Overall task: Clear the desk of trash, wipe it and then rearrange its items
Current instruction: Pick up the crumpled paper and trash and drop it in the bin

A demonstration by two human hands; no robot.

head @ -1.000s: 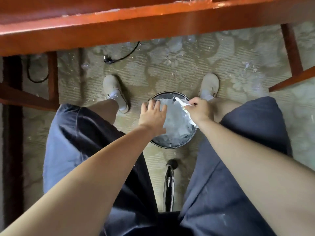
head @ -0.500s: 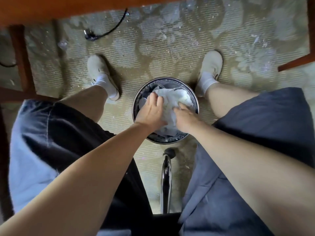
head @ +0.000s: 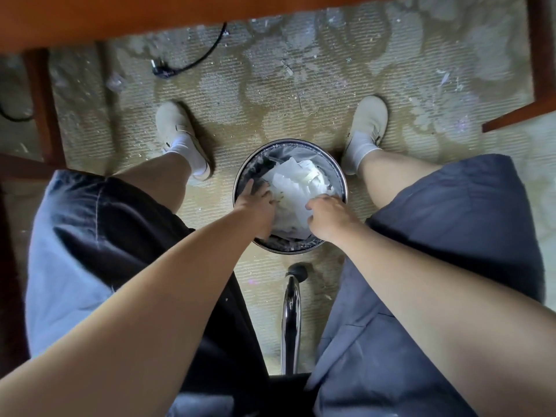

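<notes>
Trash (head: 296,191), a wad of crumpled white paper, sits in the bin (head: 337,171). The bin stands on the carpet (head: 301,85) between our feet, in front of the desk (head: 120,16).

Items from left to right:

At the far left we see a desk leg (head: 42,103). Next, a black cable (head: 192,63) lies on the carpet with its plug end down.

The left shoe (head: 177,130) stands left of the bin and apart from it.

The left hand (head: 258,206) reaches into the left side of the bin. Its fingers are extended and press down at the left edge of the trash. The hand is released, not clenched.

The bin is round, with a metal rim and a clear liner.

The right hand (head: 328,218) lies on the near right part of the trash with its fingers bent. We cannot tell whether it grasps the paper or only pushes on it.

A chrome chair leg (head: 291,320) runs toward us from near the bin.

The right shoe (head: 368,124) stands near the bin's far right side. A wooden rail (head: 517,115) crosses the right edge.
</notes>
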